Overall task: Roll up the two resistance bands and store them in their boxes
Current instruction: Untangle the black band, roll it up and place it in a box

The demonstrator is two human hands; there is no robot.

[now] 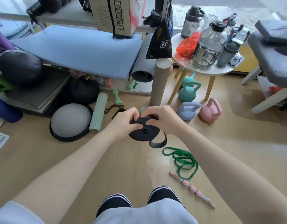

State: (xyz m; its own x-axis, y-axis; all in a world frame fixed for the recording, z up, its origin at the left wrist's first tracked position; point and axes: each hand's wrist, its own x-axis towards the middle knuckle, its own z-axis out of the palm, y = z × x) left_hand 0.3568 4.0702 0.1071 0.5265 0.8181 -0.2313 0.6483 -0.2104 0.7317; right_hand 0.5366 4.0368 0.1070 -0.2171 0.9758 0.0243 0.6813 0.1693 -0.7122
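Note:
A black resistance band (145, 132) is wound into a flat coil, held in the air above the floor. My left hand (123, 121) grips the coil's left side. My right hand (162, 118) pinches its upper edge. A loose tail of the band loops out below the coil on the right. A green resistance band (182, 160) lies unrolled in loose loops on the wooden floor, below and right of my hands. A pale flat thing, possibly a box (144, 109), peeks out behind my hands; most of it is hidden.
A grey balance dome (70, 121) and a mint foam roller (98, 109) lie at the left. Kettlebells (210, 110) stand at the right under a round white table (220, 71) crowded with bottles. A pink massage stick (192, 189) lies near the green band. A cardboard tube (159, 81) stands behind.

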